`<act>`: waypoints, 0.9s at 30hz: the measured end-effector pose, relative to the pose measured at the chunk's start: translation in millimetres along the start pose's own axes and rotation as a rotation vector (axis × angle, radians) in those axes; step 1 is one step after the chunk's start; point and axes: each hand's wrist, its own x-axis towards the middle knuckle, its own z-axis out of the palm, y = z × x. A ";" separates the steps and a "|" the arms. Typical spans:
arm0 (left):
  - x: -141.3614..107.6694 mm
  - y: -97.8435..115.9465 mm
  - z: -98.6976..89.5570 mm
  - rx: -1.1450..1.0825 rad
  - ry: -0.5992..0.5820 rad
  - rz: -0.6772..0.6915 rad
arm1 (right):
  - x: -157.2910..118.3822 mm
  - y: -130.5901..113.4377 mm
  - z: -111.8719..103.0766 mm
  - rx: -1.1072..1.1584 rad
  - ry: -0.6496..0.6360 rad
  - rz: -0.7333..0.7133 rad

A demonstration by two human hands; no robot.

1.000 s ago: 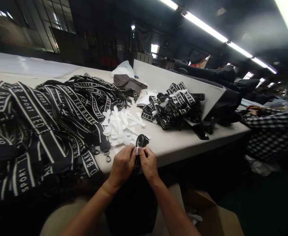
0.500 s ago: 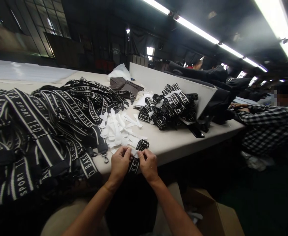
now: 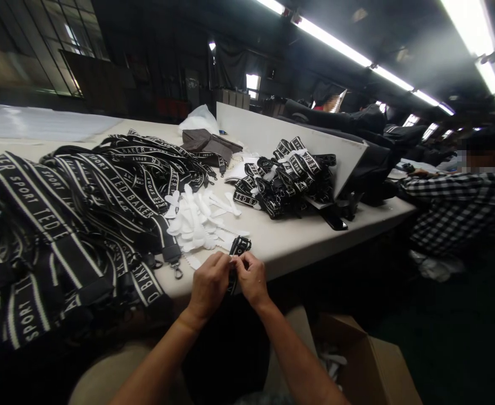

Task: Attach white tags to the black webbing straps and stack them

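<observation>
At the table's front edge, a folded black strap (image 3: pixel 241 246) with white lettering lies partly behind my hands. My left hand (image 3: pixel 210 283) and my right hand (image 3: pixel 251 277) meet at the fingertips, both pinched on a small white strip (image 3: pixel 232 259) around the strap. Most of the strip is hidden by the fingers. Just beyond them is a loose pile of white strips (image 3: pixel 197 222). A large heap of long black lettered straps (image 3: pixel 116 185) covers the left side, one metal hook hanging near my left hand. Bundled straps (image 3: pixel 289 174) are stacked to the right.
A white board (image 3: pixel 289 132) stands behind the bundles, with a dark phone (image 3: pixel 334 218) beside them. Brown fabric (image 3: pixel 209 146) and a clear plastic bag (image 3: pixel 199 120) lie farther back. An open cardboard box (image 3: pixel 378 360) is below right. A person in a checked shirt (image 3: pixel 462 208) sits at right.
My fingertips have come together over the white strip, which now shows much less. The strap's lower part is more covered by my hands. The whole view has shifted slightly.
</observation>
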 end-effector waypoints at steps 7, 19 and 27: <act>-6.3 5.3 5.6 -0.225 0.148 -0.108 | -0.9 -1.7 -3.6 0.076 -0.028 0.001; 14.6 1.2 -7.1 -0.731 0.146 -0.632 | 1.4 -9.3 8.6 -0.209 0.070 -0.187; 12.6 3.1 -19.8 -0.687 0.064 -0.595 | -7.3 -20.8 13.7 0.163 0.084 -0.008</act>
